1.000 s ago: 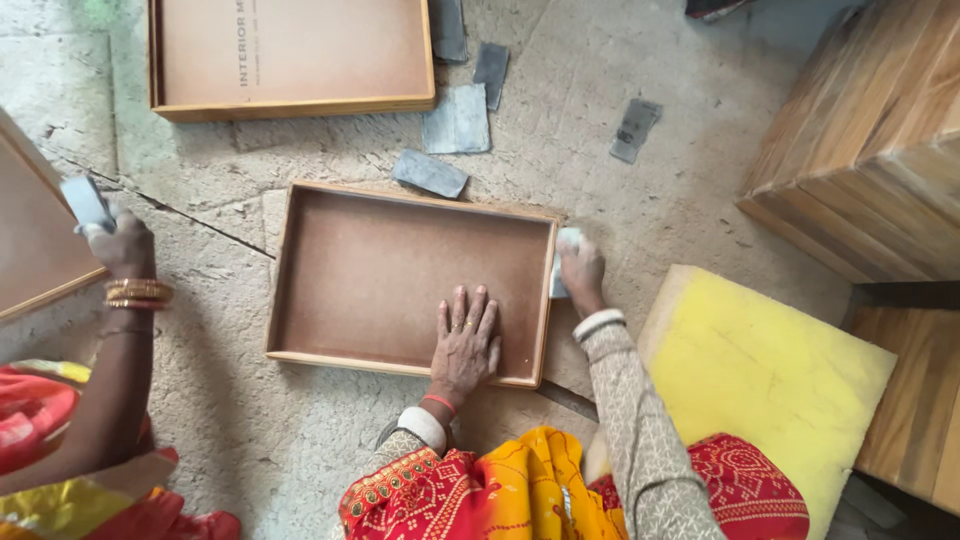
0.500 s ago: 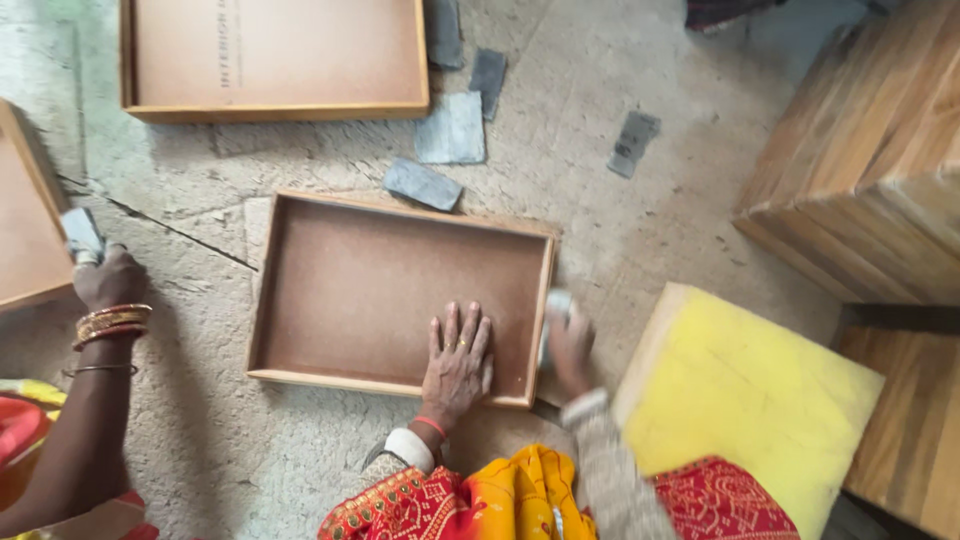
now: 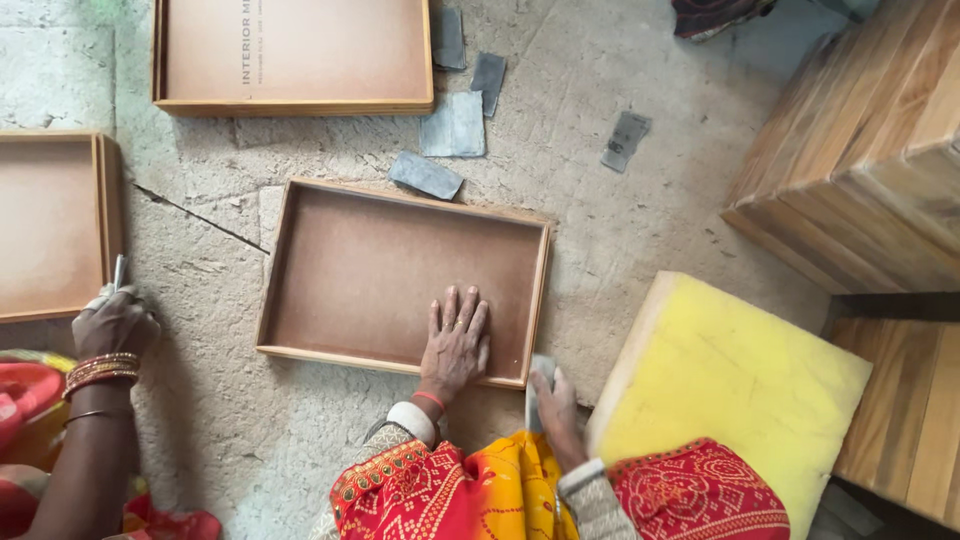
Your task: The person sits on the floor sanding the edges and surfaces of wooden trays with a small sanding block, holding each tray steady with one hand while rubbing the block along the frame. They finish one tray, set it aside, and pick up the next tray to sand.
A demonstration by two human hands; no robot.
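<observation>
Wooden and shallow, the tray (image 3: pixel 400 280) lies flat on the rough concrete floor (image 3: pixel 620 230), its open face up, straight ahead of the person. The left hand (image 3: pixel 456 340) rests palm-down inside the tray near its near right corner, fingers spread and released, gripping nothing and only pressing the brown base. The right hand (image 3: pixel 556 412) sits just outside that same corner, its fingers clenched around a small grey sanding pad (image 3: pixel 540 385) held against the tray's right rail.

A yellow foam block (image 3: pixel 730 390) lies just to the right of the tray, and stacked wooden boxes (image 3: pixel 870 150) stand beyond it. Loose grey abrasive sheets (image 3: pixel 455 125) are scattered near the tray's far edge. A second tray (image 3: pixel 295 55) lies further off, and a third (image 3: pixel 50 225) lies to the left, where a co-worker's hand (image 3: pixel 115 322) with bangles holds a small tool whose kind I cannot tell.

As a judgement: the pad works close to a thin rail corner, so too much pressure there could round the edge or splinter it. The flat hand alone pins the tray on a gritty floor, so a hard stroke might make it skid or scratch its underside.
</observation>
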